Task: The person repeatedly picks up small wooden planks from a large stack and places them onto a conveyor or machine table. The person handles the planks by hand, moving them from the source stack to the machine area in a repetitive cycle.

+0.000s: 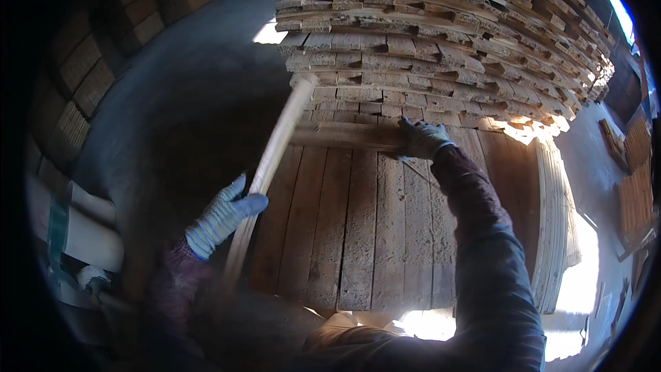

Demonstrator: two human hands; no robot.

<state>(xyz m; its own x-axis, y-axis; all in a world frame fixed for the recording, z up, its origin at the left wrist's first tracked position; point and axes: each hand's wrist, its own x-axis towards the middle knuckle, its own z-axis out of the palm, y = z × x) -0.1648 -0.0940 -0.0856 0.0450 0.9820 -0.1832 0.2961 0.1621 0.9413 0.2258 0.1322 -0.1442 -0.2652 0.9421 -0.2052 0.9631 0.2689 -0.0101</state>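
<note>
My left hand (224, 217), in a pale knitted glove with bluish fingertips, is closed on a long narrow wooden board (281, 127). That board stands tilted at the left side of the plank surface, its far end near the stacked wood. Farther off, my right hand (425, 139), also gloved, is closed round the right end of a second wooden board (344, 136). This one lies crosswise over the planks, in front of the stack. Part of the right fingers is hidden behind the hand and the board.
Beneath the boards spreads a surface of side-by-side planks (358, 234). Ahead rises a tall stack of layered boards (427, 48). Upright boards (551, 213) stand along the right. More bundled wood (637, 200) sits far right, and stacked wood (86, 79) lines the left wall.
</note>
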